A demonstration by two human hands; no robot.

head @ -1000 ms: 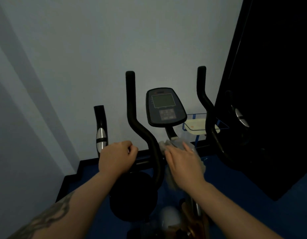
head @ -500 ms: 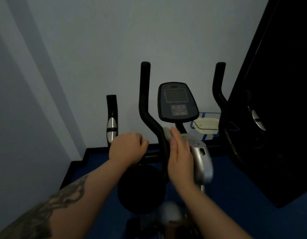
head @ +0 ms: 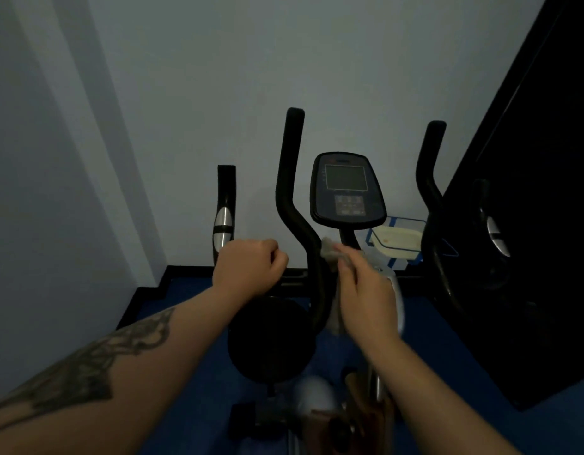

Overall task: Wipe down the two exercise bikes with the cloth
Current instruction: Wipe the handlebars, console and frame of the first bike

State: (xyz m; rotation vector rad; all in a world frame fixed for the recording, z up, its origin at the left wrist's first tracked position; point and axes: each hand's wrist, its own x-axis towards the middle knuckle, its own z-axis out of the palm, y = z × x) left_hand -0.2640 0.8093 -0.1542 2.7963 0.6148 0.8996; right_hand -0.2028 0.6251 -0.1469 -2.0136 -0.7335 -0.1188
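Right hand [head: 366, 293] is pressing the cloth [head: 331, 254], soft and limp, against the bike's silver column just below the console [head: 346, 190]; bunching it would help. Left hand [head: 248, 270] is clenching the crossbar left of the console.

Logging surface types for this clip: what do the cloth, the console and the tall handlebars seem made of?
Cloth: soft pale fabric, by how it bunches and drapes under the right hand; weave too blurred to tell.
Console: dark matte plastic with a flat glossy screen, likely.
Handlebars: black, dull, non-reflective, probably foam or rubber over tube.
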